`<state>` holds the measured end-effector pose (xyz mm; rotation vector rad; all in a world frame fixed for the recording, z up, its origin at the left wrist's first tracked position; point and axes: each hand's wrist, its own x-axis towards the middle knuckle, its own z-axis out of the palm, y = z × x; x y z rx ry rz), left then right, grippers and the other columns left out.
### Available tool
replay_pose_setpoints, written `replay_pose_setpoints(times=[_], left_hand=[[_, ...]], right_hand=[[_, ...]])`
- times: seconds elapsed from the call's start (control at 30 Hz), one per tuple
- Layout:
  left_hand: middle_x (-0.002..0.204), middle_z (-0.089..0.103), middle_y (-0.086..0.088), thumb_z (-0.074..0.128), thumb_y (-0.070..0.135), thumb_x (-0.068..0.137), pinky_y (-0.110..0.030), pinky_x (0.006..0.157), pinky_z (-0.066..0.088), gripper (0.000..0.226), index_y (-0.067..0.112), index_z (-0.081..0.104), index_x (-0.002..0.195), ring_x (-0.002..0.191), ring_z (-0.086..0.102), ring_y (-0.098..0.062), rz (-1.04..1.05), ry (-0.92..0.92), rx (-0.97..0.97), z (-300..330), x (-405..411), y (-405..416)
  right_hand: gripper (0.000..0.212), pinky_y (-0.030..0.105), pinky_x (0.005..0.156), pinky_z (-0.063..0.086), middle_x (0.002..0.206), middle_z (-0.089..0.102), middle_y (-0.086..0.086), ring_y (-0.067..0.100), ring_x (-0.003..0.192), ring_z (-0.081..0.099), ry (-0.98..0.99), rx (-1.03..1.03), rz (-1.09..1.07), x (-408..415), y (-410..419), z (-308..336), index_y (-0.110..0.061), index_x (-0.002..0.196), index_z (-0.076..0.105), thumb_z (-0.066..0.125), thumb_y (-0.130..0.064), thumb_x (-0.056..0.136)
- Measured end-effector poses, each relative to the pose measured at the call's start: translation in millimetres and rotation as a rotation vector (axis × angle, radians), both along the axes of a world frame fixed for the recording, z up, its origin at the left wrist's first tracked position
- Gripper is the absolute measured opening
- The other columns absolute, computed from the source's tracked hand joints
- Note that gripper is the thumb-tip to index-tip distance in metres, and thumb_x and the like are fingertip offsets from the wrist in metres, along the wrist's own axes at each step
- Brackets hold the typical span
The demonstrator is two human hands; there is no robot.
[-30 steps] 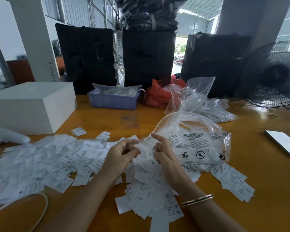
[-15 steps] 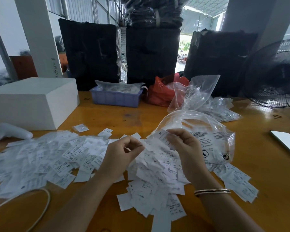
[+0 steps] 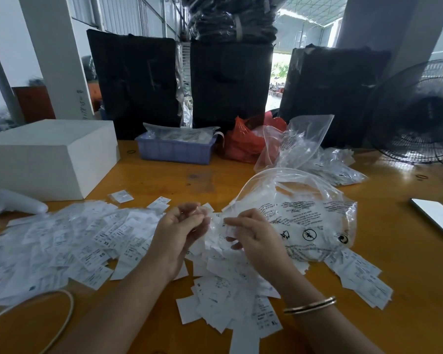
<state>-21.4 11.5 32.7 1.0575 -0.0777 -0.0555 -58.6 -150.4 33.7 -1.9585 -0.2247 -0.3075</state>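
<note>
Item: one person, seen from the head camera as two arms and two hands only. Left forearm point(image 3: 123, 307): bare along its whole visible length, from the lower frame edge to the wrist. Left hand point(image 3: 179, 233): bare. Right forearm point(image 3: 348, 335): likewise bare along its visible length. Right wrist: thin metal bangles point(image 3: 310, 305), gold-toned and glossy, stacked close together with a dark line between them; count unclear, two or three. Right hand point(image 3: 256, 238): bare. Fingertips: blurred, nail detail cannot be told.
</note>
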Motion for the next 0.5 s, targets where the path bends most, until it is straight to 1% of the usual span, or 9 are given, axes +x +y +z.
replay_pose_setpoints(times=[0.07, 0.1, 0.13, 0.2, 0.27, 0.33, 0.4, 0.47, 0.5], left_hand=[[0.082, 0.074, -0.004, 0.065, -0.002, 0.075, -0.022, 0.064, 0.056, 0.029, 0.008, 0.062, 0.103, 0.08, 0.072, -0.018, -0.048, -0.004, -0.06, 0, 0, 0], [0.082, 0.074, -0.004, 0.066, 0.002, 0.071, -0.022, 0.064, 0.056, 0.034, 0.009, 0.061, 0.104, 0.081, 0.072, -0.019, -0.069, -0.007, -0.071, 0, -1, -1], [0.082, 0.074, -0.003, 0.067, 0.005, 0.07, -0.022, 0.065, 0.056, 0.037, 0.009, 0.061, 0.106, 0.084, 0.072, -0.019, -0.083, -0.012, -0.071, -1, -1, -1], [0.084, 0.074, -0.001, 0.068, 0.011, 0.071, -0.021, 0.067, 0.056, 0.037, 0.012, 0.062, 0.107, 0.089, 0.071, -0.018, -0.091, -0.027, -0.034, -2, -1, -2], [0.085, 0.072, 0.004, 0.068, 0.013, 0.078, -0.023, 0.071, 0.054, 0.028, 0.018, 0.065, 0.106, 0.091, 0.07, -0.014, -0.082, -0.051, 0.106, -3, -1, -2], [0.084, 0.07, 0.006, 0.058, 0.008, 0.088, -0.025, 0.075, 0.048, 0.024, 0.023, 0.066, 0.105, 0.088, 0.067, -0.01, -0.111, -0.084, 0.249, -4, -3, -2], [0.082, 0.069, 0.008, 0.054, 0.013, 0.09, -0.025, 0.076, 0.046, 0.024, 0.027, 0.068, 0.105, 0.086, 0.067, -0.009, -0.174, -0.131, 0.336, -3, -6, -1], [0.083, 0.071, 0.01, 0.06, 0.031, 0.085, -0.021, 0.073, 0.047, 0.02, 0.032, 0.07, 0.102, 0.086, 0.067, -0.007, -0.178, -0.157, 0.452, -1, -9, -1], [0.083, 0.072, 0.01, 0.066, 0.035, 0.083, -0.019, 0.07, 0.048, 0.016, 0.033, 0.072, 0.098, 0.083, 0.067, -0.006, -0.147, -0.158, 0.514, -1, -9, -2]], right_hand=[[0.031, 0.017, 0.077, 0.05, 0.1, 0.05, -0.015, 0.001, 0.09, 0.055, -0.003, -0.161, 0.018, -1, 8, -6, -0.017, 0.114, 0.065, 0.055, -0.036, 0.091], [0.036, 0.015, 0.076, 0.047, 0.098, 0.051, -0.015, -0.002, 0.088, 0.053, -0.013, -0.212, 0.007, -1, 11, -7, -0.019, 0.114, 0.066, 0.058, -0.043, 0.088], [0.034, 0.012, 0.074, 0.046, 0.096, 0.052, -0.014, -0.004, 0.085, 0.052, -0.021, -0.21, -0.015, 0, 14, -7, -0.02, 0.11, 0.068, 0.06, -0.043, 0.087], [0.019, 0.008, 0.069, 0.044, 0.09, 0.055, -0.012, -0.006, 0.078, 0.053, -0.015, -0.094, -0.066, 0, 14, -3, -0.019, 0.097, 0.072, 0.063, -0.033, 0.087], [0.007, 0.008, 0.067, 0.044, 0.087, 0.058, -0.009, -0.006, 0.076, 0.054, -0.009, 0.031, -0.094, 1, 8, 0, -0.025, 0.085, 0.071, 0.064, -0.027, 0.087], [0.007, 0.011, 0.068, 0.046, 0.086, 0.06, -0.007, 0.0, 0.075, 0.056, -0.008, 0.075, -0.126, 2, 2, 1, -0.029, 0.081, 0.069, 0.064, -0.026, 0.086], [0.007, 0.01, 0.066, 0.045, 0.085, 0.061, -0.008, 0.003, 0.074, 0.057, -0.017, 0.017, -0.172, 2, -2, 2, -0.028, 0.079, 0.069, 0.066, -0.025, 0.085], [0.006, 0.008, 0.064, 0.044, 0.083, 0.059, -0.009, 0.0, 0.073, 0.055, -0.047, -0.082, -0.179, 1, -2, 0, -0.022, 0.079, 0.071, 0.069, -0.022, 0.084], [0.005, 0.007, 0.064, 0.043, 0.083, 0.058, -0.009, -0.001, 0.073, 0.055, -0.066, -0.118, -0.165, 1, -1, 0, -0.019, 0.08, 0.073, 0.069, -0.02, 0.084]])
